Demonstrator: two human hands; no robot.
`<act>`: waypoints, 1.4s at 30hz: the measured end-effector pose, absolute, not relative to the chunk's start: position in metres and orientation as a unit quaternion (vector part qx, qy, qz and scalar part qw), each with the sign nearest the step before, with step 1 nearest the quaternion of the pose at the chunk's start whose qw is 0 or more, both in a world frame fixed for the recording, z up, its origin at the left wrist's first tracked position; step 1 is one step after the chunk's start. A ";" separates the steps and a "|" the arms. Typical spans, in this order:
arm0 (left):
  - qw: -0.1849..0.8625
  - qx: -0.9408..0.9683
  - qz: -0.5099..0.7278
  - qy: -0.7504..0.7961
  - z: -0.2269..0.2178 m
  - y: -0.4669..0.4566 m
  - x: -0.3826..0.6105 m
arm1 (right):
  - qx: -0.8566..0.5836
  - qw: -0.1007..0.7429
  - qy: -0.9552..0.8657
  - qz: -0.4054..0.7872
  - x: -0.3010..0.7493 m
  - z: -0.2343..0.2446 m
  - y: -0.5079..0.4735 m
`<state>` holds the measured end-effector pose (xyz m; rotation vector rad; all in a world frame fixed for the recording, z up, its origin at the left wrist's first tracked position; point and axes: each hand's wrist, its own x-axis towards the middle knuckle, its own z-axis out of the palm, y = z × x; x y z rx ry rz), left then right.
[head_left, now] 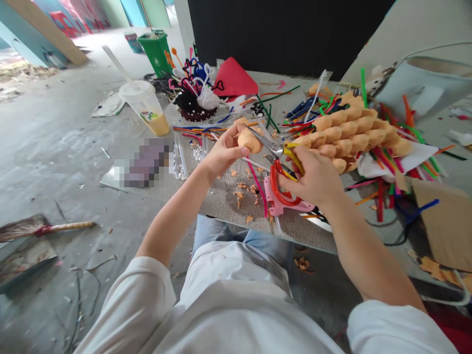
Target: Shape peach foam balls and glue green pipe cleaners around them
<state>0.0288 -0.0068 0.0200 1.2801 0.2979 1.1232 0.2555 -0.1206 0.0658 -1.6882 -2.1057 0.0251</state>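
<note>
My left hand [221, 155] is closed around a small orange foam piece [249, 139], holding it above the table. My right hand [313, 177] grips scissors with red and yellow handles [282, 172]. Their metal blades [263, 141] point left and touch the foam piece. Orange foam scraps [243, 189] lie on the table below my hands. A pink pipe cleaner [258, 187] and a pink plastic piece [283, 204] lie under the scissors.
Rows of orange foam pieces [350, 132] sit at the right among several coloured pipe cleaners [383, 162]. A plastic cup with a straw [147, 108], a red cone [234, 78], a green bin [158, 51] and a broom [44, 228] on the floor are nearby.
</note>
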 end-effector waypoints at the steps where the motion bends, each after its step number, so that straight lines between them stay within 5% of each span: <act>1: 0.648 0.564 0.496 0.128 0.021 -0.007 0.029 | -0.611 0.217 -0.761 0.008 0.256 0.067 -0.121; 21: 0.594 0.586 0.523 0.174 0.033 -0.013 0.029 | -0.596 0.250 -0.763 0.016 0.258 0.072 -0.119; 42: 0.543 0.659 0.507 0.120 0.028 0.003 0.024 | -0.654 0.127 -0.746 -0.005 0.248 0.075 -0.127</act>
